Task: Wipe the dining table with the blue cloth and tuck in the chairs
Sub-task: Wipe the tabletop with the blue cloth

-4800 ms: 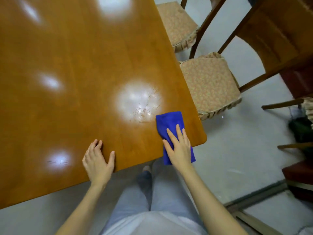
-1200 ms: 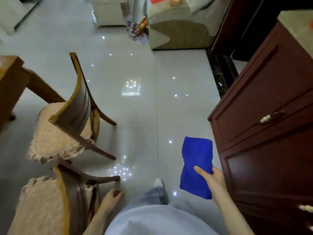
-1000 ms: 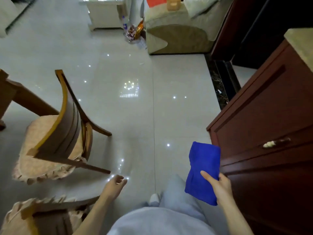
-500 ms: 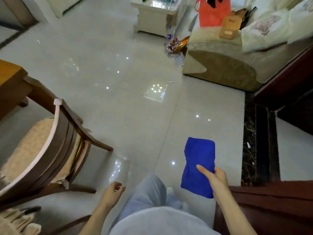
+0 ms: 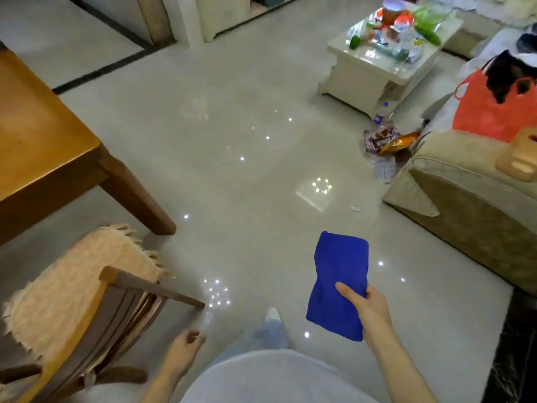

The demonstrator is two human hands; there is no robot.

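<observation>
Right hand [image 5: 367,311] grip pinches folded blue cloth [image 5: 338,283] clear of the floor while walking; left hand [image 5: 186,349] loose, holding nothing, near untucked chair [image 5: 87,312] beside table [image 5: 37,135].

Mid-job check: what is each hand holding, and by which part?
The right hand holds the blue cloth by its right edge, in the lower half, thumb across the front. The left hand holds nothing, fingers loosely curled.
</observation>
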